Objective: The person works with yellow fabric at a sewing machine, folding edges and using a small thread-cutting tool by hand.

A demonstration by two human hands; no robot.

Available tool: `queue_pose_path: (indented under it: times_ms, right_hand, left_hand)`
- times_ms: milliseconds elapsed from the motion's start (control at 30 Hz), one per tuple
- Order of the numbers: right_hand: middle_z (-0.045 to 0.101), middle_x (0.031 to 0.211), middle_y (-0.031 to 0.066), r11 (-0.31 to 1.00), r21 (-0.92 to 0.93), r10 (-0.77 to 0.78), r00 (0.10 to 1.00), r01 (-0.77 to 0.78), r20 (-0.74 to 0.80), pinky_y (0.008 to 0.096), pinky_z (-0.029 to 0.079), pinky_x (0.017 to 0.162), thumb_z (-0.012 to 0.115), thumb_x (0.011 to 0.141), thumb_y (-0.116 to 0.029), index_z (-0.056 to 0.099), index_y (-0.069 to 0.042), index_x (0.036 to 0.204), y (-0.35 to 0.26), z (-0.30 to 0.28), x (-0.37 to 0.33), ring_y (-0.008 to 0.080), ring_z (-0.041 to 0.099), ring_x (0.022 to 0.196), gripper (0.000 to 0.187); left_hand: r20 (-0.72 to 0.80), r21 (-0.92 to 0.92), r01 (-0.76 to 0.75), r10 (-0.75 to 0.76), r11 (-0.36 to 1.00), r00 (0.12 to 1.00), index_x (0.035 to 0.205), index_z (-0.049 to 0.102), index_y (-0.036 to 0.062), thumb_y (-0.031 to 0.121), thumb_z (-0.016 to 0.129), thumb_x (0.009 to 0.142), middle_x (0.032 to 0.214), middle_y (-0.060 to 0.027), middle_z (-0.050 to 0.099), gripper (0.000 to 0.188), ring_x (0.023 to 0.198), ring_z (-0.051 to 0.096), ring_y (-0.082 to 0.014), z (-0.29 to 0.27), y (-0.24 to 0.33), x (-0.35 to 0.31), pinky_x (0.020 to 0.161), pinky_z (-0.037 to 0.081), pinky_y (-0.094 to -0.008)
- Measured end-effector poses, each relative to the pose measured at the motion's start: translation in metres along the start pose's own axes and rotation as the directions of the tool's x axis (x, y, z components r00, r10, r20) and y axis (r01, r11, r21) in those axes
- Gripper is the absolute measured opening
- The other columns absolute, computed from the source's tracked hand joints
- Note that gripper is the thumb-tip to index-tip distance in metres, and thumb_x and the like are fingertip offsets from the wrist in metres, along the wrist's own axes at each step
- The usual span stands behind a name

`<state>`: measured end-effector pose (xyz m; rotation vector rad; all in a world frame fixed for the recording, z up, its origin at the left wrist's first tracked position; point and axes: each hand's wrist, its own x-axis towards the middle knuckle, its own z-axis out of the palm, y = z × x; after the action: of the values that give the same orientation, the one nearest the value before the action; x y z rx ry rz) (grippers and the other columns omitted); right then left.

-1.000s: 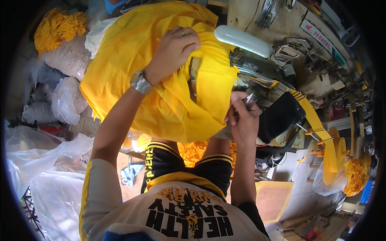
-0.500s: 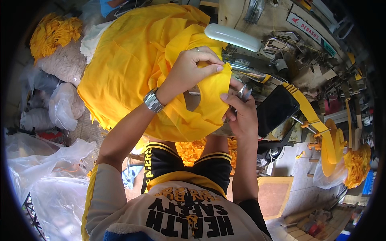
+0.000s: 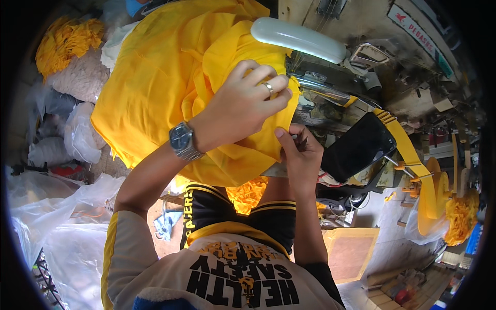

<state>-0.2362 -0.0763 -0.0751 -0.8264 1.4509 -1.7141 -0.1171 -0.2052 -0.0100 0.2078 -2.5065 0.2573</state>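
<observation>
Yellow fabric [image 3: 150,93] is bunched over the work surface and runs up to the needle area of a sewing machine [image 3: 310,76]. My left hand [image 3: 248,103], with a ring and a wristwatch, lies on the cloth close to the needles. Its fingers are curled onto the fabric; the fingertips are partly hidden. At the cloth's near right edge, my right hand [image 3: 302,157] pinches the fabric between thumb and fingers. Small thread snips [image 3: 300,143] are tucked in that same hand, their blades showing above the fingers.
A white lamp [image 3: 299,40] hangs over the machine. A black phone [image 3: 357,147] stands right of my right hand. Yellow tape [image 3: 400,144] runs from a roll [image 3: 433,196] to the machine. Yellow cloth heaps [image 3: 70,44] and plastic bags [image 3: 77,258] are at the left.
My left hand has turned over more, its back now up and fingers spread across the cloth. My right hand has shifted down and left along the edge. The neck-like gap in the cloth is covered.
</observation>
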Motion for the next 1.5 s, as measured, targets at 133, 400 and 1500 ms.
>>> queue_pose_path:
  times_ms: [133,400,1500]
  right_hand:
    - [0.052,0.069,-0.007,0.998,-0.053,-0.035,0.999,0.034,-0.018,0.017,0.029,0.053,0.069,0.088,-0.005,0.065,0.003,0.086,0.0,-0.007,0.004,-0.0008,0.038,0.061,0.009]
    - [0.053,0.069,-0.0072,0.998,-0.025,-0.055,0.998,0.054,-0.039,0.0171,0.03,0.052,0.071,0.086,-0.004,0.065,0.002,0.085,-0.011,-0.002,0.006,-0.0014,0.038,0.061,0.008]
    - [0.06,0.057,0.0032,0.955,-0.279,-0.126,0.99,0.105,-0.059,0.0194,0.035,0.043,0.066,0.085,-0.011,0.064,0.002,0.077,-0.035,0.007,0.018,0.0042,0.047,0.044,0.015]
  left_hand:
    - [-0.025,-0.127,-0.077,0.075,0.989,0.997,0.104,0.066,0.0084,0.006,0.064,0.078,0.105,-0.0062,0.061,0.026,0.095,0.058,-0.0256,-0.022,-0.003,-0.028,0.087,0.044,-0.0449]
    - [0.18,-0.284,-0.28,0.338,0.917,0.924,0.072,0.06,0.0111,0.026,0.073,0.081,0.072,0.0019,0.053,0.021,0.069,0.056,-0.0176,-0.027,0.042,-0.093,0.073,0.047,-0.0338]
    - [0.209,-0.628,0.382,-0.326,0.678,0.922,0.098,0.07,-0.0003,0.005,0.068,0.085,0.095,-0.0101,0.068,0.014,0.089,0.064,-0.0185,-0.031,-0.08,-0.103,0.077,0.051,-0.03]
